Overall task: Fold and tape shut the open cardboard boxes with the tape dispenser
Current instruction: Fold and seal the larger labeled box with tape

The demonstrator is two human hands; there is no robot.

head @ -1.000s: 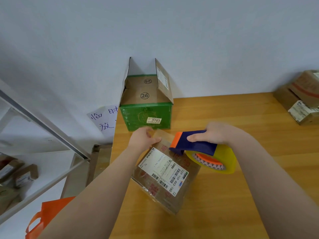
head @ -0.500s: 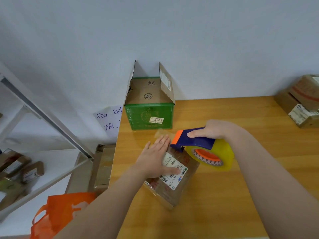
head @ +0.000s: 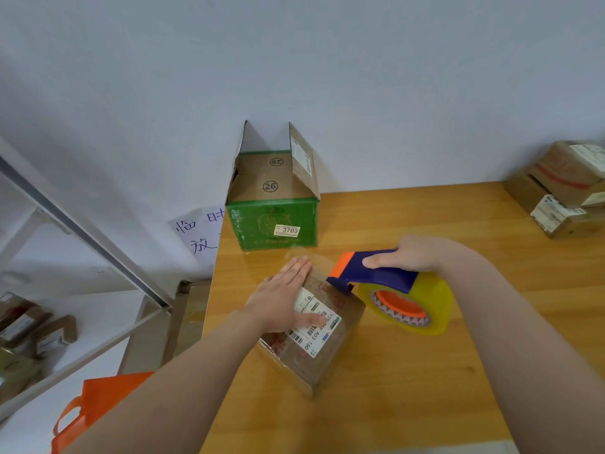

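Glossy wooden table (head: pixel 425 371), matt cardboard box (head: pixel 330 352) with paper label, plastic tape dispenser (head: pixel 376 276).

A plain pale wall (head: pixel 360 77) fills the upper half of the frame, evenly lit. Below it runs a honey-coloured wooden worktop (head: pixel 425 371). At left stands a grey metal shelf rack (head: pixel 82 231), a handwritten paper note (head: pixel 199 234) on the wall beside it, and an orange bag (head: pixel 98 401) at lower left.

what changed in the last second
The left hand let go of the far corner of the box and now lies flat on its top, fingers straight. The right hand still grips the dispenser at its far edge; the green box stays open.
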